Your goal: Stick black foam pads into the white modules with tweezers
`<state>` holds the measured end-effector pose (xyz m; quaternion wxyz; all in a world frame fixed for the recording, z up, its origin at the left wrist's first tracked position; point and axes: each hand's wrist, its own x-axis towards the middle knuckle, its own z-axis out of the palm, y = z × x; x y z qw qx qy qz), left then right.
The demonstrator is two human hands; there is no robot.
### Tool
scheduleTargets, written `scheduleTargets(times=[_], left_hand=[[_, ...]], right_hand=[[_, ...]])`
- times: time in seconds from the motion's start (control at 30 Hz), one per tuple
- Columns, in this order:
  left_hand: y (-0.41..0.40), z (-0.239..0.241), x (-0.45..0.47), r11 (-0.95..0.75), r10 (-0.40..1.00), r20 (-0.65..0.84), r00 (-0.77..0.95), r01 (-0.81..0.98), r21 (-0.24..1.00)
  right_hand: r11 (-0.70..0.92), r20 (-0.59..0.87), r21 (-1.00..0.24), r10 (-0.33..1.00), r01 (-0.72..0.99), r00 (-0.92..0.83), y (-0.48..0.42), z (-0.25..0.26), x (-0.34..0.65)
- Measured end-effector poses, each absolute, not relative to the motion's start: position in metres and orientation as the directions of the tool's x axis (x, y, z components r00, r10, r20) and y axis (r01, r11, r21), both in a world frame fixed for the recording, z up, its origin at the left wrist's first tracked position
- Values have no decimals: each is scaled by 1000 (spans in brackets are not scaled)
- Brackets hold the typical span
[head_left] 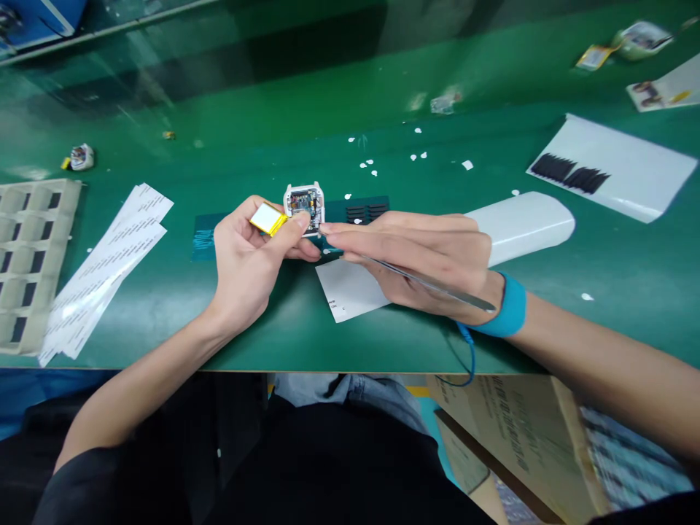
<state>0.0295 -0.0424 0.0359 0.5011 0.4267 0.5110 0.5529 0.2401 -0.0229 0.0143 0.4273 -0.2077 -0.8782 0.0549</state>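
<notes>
My left hand (251, 255) grips a small white watch case (305, 208) whose back is off, with the circuit board showing. Its thumb presses on the lower edge of the board. A yellow-edged battery (267, 218) sticks out to the left of the case, between thumb and fingers. My right hand (421, 255) is closed around metal tweezers (432, 283), the shaft slanting back toward the wrist. Its fingertips are at the lower right corner of the case; the tweezer tips cannot be made out there. A blue band (512, 305) with a cord circles the right wrist.
Label strips (109, 277) and a beige compartment tray (38, 255) lie at left. A white sheet with black strips (612, 168), a curved white sheet (525, 222) and a white paper (353, 288) lie at right and centre. Another watch case (642, 40) sits far right, with several white dots scattered.
</notes>
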Motion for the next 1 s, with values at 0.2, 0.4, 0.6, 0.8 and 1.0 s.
scheduleTargets(times=[0.2,0.4,0.6,0.8,1.0], left_hand=[[-30,27,23,-10,991,3,-133,-51,999],[76,16,-27,60,926,45,-375,263,963],[92,25,-62,115,921,32,-388,348,931],[31,28,-44,-148,906,384,-177,718,681],[11,34,-28,-378,796,604,-31,755,537]], right_hand=[[921,712,-246,383,301,-589,-18,10,241],[940,744,-140,307,312,-593,-13,12,240],[953,754,-72,245,294,-610,-10,12,236],[937,756,-44,258,346,-602,-9,16,235],[913,794,-66,292,403,-533,-3,13,237]])
